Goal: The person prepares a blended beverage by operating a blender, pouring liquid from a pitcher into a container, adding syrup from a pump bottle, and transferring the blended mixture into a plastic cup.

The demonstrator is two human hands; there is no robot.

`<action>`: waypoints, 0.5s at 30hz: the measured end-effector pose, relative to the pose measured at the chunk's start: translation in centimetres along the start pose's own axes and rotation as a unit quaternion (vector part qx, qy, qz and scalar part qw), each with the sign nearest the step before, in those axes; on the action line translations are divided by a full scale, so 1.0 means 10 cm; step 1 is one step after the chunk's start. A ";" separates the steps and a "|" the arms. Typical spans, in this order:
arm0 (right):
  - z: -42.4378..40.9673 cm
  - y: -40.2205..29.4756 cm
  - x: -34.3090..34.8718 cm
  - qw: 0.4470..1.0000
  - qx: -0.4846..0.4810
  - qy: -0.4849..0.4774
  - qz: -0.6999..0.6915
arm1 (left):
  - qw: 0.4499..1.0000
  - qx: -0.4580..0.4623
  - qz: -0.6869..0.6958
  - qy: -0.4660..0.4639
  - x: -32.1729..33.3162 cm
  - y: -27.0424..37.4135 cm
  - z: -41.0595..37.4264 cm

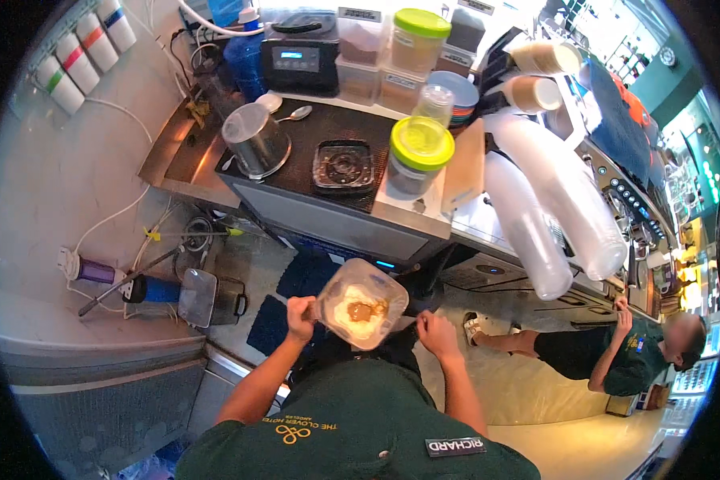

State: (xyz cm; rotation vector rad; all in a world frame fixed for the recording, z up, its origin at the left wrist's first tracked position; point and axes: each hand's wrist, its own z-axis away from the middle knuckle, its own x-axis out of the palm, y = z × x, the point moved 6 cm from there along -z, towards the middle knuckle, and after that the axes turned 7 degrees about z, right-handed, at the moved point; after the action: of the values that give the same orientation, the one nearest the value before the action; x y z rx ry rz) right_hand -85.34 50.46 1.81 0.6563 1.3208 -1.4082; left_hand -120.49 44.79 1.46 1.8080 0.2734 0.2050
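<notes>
In front of my body I hold a clear square pitcher (336,282), seen from above through its open mouth. Inside lies a creamy white mass with a brown, sauce-like patch (360,311). My left hand (302,318) is shut on the pitcher's left side, apparently at its handle. At the pitcher's right, my right hand (438,336) has curled fingers. A pale thin thing shows between that hand and the pitcher, too blurred to tell what it is or whether the hand grips it.
Ahead, a counter holds an upturned clear blender jar (255,141), a black square drip base (343,166), a spoon (297,114) and a lime-lidded tub (420,156). Long stacks of plastic cups (528,234) overhang its right side. A co-worker (612,354) stands at right. A bin (213,298) is left.
</notes>
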 end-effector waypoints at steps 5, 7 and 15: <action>-0.39 -1.10 -0.37 0.985 -0.059 0.154 -0.048 | 0.895 -0.144 0.392 0.155 -1.02 -0.26 0.17; -0.54 -1.52 -0.57 0.973 -0.106 0.184 -0.093 | 0.979 0.041 0.039 0.197 -1.42 -0.21 0.26; -1.10 -2.41 -0.97 0.968 -0.173 0.102 -0.153 | 0.952 0.103 -0.096 0.270 -1.72 0.19 -0.08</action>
State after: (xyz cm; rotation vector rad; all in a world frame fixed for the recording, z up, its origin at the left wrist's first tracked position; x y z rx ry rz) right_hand -107.34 59.99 16.64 0.3798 1.8431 -1.3243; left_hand -137.05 40.04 3.56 1.8884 0.8828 0.5504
